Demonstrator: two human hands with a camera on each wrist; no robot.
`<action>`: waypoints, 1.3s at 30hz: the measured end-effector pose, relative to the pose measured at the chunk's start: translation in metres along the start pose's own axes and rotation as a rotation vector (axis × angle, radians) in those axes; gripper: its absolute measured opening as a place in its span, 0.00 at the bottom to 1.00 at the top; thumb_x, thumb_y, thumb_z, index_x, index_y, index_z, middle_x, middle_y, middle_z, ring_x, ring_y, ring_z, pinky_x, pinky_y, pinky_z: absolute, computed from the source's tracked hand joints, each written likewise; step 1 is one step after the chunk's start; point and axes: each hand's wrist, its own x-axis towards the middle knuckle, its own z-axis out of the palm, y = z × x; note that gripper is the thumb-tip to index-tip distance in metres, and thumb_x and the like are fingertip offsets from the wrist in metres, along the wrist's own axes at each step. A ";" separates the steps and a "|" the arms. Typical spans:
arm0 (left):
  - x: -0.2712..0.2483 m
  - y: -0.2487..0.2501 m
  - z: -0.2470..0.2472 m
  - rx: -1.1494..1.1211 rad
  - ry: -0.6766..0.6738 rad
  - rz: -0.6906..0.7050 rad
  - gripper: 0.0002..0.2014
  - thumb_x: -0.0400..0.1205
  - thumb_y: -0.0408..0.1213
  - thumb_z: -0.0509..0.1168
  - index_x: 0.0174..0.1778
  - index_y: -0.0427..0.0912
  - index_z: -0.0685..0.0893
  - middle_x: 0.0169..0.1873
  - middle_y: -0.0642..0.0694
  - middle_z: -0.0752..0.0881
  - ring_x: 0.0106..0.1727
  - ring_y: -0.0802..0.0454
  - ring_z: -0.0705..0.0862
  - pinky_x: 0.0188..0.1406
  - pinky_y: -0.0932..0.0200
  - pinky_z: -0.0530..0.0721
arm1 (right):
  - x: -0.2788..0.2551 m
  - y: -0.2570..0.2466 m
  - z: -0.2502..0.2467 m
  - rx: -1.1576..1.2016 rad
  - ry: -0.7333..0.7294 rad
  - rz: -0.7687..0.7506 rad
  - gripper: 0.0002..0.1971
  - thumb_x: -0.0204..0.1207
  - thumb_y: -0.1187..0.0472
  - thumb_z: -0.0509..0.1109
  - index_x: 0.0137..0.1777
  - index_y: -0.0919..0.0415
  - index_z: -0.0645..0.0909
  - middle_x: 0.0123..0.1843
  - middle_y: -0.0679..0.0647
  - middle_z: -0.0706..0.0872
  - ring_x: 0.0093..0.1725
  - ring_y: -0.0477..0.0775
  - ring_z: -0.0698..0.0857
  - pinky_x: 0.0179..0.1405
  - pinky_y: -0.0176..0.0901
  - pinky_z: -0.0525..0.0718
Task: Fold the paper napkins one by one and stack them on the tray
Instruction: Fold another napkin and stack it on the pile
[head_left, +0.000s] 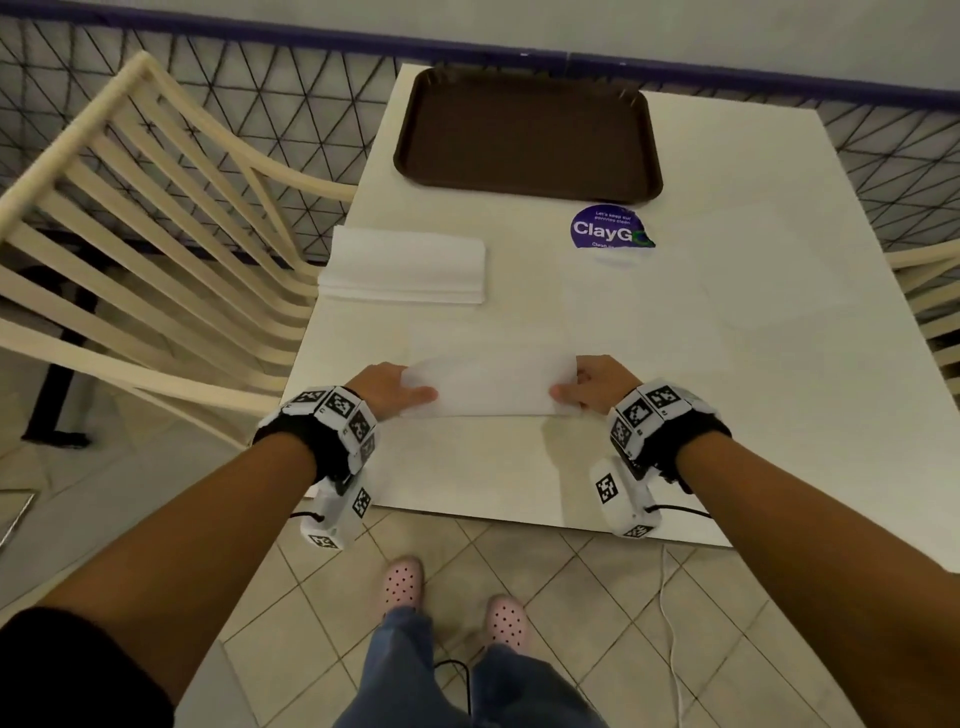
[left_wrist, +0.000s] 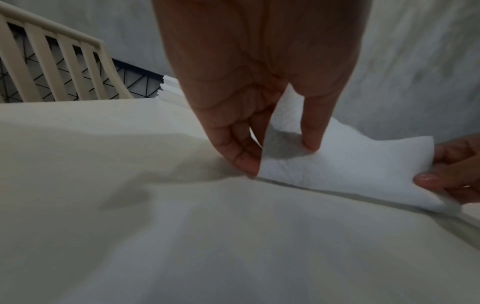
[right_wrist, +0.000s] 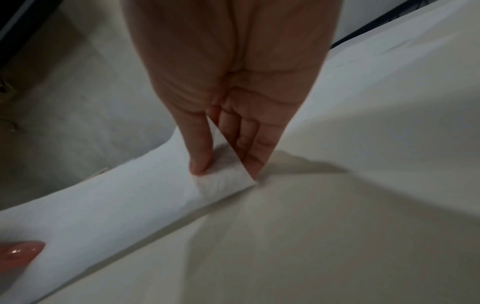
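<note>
A white paper napkin (head_left: 493, 387) lies near the table's front edge, its near half lifted and curling over. My left hand (head_left: 395, 389) pinches its left end between thumb and fingers (left_wrist: 246, 162). My right hand (head_left: 587, 389) pinches the right end the same way, thumb on top (right_wrist: 200, 162). The napkin (left_wrist: 337, 164) shows in the left wrist view and as a long strip (right_wrist: 103, 205) in the right wrist view. A stack of white napkins (head_left: 405, 270) sits at the table's left edge. The brown tray (head_left: 530, 140) stands at the far end, with nothing on it.
The white table (head_left: 701, 338) carries a purple round sticker (head_left: 610, 228) just in front of the tray. A cream slatted chair (head_left: 145, 218) stands to the left, another chair (head_left: 930, 291) at the right edge. Black mesh fencing (head_left: 260, 78) runs behind.
</note>
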 end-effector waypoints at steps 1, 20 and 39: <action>0.001 0.000 -0.001 0.009 -0.002 0.003 0.24 0.84 0.49 0.59 0.69 0.36 0.76 0.64 0.35 0.81 0.64 0.39 0.79 0.61 0.55 0.75 | 0.001 -0.002 0.000 0.010 0.005 -0.002 0.18 0.79 0.61 0.68 0.66 0.68 0.78 0.59 0.62 0.84 0.59 0.58 0.82 0.58 0.44 0.76; 0.042 -0.009 -0.014 -0.055 -0.010 -0.041 0.19 0.84 0.51 0.57 0.52 0.36 0.78 0.51 0.32 0.87 0.44 0.41 0.84 0.37 0.58 0.77 | 0.036 -0.013 0.001 -0.038 0.073 0.081 0.12 0.81 0.58 0.64 0.39 0.62 0.69 0.52 0.65 0.84 0.55 0.62 0.81 0.49 0.46 0.74; 0.046 0.004 -0.016 0.134 0.095 -0.115 0.25 0.84 0.53 0.57 0.63 0.33 0.72 0.51 0.36 0.85 0.50 0.38 0.83 0.53 0.51 0.78 | 0.059 -0.011 0.000 -0.100 0.044 0.192 0.20 0.79 0.55 0.66 0.28 0.57 0.64 0.31 0.53 0.73 0.36 0.56 0.75 0.28 0.34 0.68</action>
